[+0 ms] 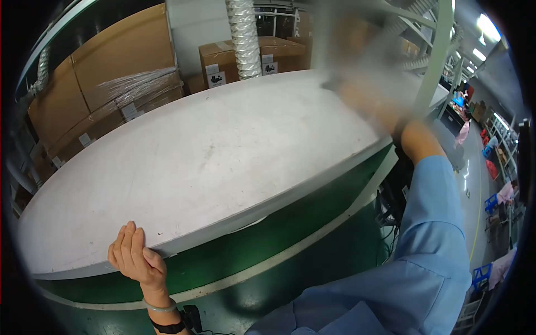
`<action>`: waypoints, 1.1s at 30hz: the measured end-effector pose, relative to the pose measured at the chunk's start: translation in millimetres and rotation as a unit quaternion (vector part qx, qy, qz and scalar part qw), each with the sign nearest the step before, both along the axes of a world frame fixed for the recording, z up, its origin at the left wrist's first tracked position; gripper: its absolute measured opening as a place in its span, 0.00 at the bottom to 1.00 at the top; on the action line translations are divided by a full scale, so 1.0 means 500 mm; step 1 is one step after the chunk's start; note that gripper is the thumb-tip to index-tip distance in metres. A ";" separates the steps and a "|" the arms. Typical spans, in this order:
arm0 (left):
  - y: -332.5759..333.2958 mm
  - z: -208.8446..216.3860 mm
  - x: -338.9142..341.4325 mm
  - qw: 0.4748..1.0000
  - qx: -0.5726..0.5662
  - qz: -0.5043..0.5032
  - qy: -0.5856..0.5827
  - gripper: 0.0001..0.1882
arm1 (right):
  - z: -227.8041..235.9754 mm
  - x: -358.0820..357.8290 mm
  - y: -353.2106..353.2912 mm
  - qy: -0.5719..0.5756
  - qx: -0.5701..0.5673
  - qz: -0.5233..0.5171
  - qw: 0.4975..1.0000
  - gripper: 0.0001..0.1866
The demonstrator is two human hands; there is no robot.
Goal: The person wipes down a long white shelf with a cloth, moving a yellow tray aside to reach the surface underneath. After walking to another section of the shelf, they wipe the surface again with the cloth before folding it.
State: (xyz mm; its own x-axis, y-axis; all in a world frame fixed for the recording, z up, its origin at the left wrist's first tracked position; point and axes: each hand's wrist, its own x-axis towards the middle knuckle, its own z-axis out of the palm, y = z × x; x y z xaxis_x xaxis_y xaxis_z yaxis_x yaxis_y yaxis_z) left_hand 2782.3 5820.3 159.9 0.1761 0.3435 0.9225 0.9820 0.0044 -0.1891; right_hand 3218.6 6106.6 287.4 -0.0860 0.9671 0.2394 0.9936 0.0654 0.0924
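My left hand (135, 255) lies at the near edge of a white tabletop (234, 139), its fingers stretched out flat over the edge onto the top. It holds nothing that I can see. Toward the far right end of the table, my right hand (357, 97) is smeared by motion, the arm reaching out in a blue sleeve. Around and above this hand is a grey and brown blur; whether it is a held thing cannot be made out. Small dark specks and faint smudges mark the tabletop.
Large brown cartons (120, 53), partly in clear film, stand behind the table at left. Smaller cartons (282, 51) flank a silvery flexible duct (244, 39). A pale green post (435, 61) rises at the right end. Cables (391, 237) hang below it; people sit farther off.
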 end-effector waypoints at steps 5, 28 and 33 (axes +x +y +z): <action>0.012 0.018 0.008 0.999 0.016 -0.028 0.002 0.14 | 0.019 0.159 0.194 -0.014 0.157 0.096 0.983 0.13; -0.005 -0.007 -0.029 0.996 -0.064 0.039 0.057 0.20 | -0.078 -0.570 0.131 0.051 -0.073 0.601 0.794 0.28; -0.012 -0.011 -0.036 0.991 -0.087 0.073 0.073 0.20 | -0.094 -0.281 0.287 0.073 -0.072 0.491 0.865 0.28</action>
